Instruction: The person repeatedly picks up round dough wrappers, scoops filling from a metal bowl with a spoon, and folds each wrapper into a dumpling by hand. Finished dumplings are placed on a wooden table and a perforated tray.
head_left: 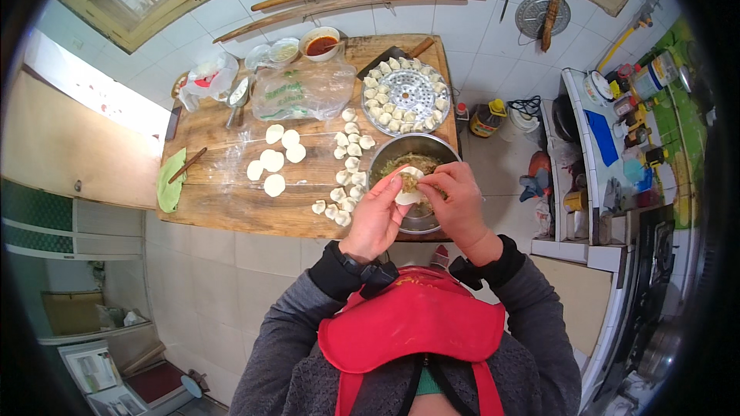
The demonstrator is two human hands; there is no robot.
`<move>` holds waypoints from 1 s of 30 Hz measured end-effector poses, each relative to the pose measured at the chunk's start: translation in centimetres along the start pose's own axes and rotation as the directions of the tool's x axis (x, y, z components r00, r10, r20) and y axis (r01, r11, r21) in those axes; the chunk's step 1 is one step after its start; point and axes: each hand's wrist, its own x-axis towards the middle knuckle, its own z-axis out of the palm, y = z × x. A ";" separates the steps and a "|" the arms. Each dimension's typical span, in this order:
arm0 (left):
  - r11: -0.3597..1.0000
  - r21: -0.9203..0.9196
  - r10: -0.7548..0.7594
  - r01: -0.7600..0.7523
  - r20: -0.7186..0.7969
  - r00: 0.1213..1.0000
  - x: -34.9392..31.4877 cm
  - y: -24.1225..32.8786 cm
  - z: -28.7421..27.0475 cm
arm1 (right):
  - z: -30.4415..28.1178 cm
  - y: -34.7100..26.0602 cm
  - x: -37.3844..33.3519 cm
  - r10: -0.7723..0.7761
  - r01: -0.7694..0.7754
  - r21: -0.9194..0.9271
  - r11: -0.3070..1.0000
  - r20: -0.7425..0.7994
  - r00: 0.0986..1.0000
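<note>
Over the near right part of the wooden table, my left hand (379,212) holds a round dumpling wrapper (407,197) with a lump of brownish filling on it. The fingers of my right hand (459,204) pinch that wrapper's right edge. Below both hands stands a steel bowl (375,163) of filling (420,162), partly hidden by them. Left of the bowl, folded dumplings (352,149) lie in a loose column. Several flat wrappers (272,159) rest farther left. Behind the bowl, a perforated metal tray (420,91) carries more dumplings around its rim.
A clear plastic bag (302,94) and a bowl of red sauce (320,44) sit at the table's back. A dark-bladed cleaver (383,59) lies behind the tray. At the left, a thin rolling pin (187,166) rests on green cloth (169,185). A cluttered counter (580,108) stands right.
</note>
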 end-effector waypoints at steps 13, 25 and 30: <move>0.998 0.018 -0.055 0.055 0.018 0.998 -0.8 0.9 1.5 | -2.0 0.7 -0.9 -0.304 0.303 0.038 0.952 0.054 0.951; 0.992 0.080 -0.100 0.095 0.059 0.993 -1.6 1.5 2.3 | -2.6 0.6 -1.0 -0.495 0.494 -0.032 0.869 -0.017 0.869; 0.979 0.078 -0.193 0.187 0.081 0.978 -2.0 2.5 2.6 | -3.1 0.2 -1.5 -0.520 0.520 -0.010 0.854 -0.014 0.854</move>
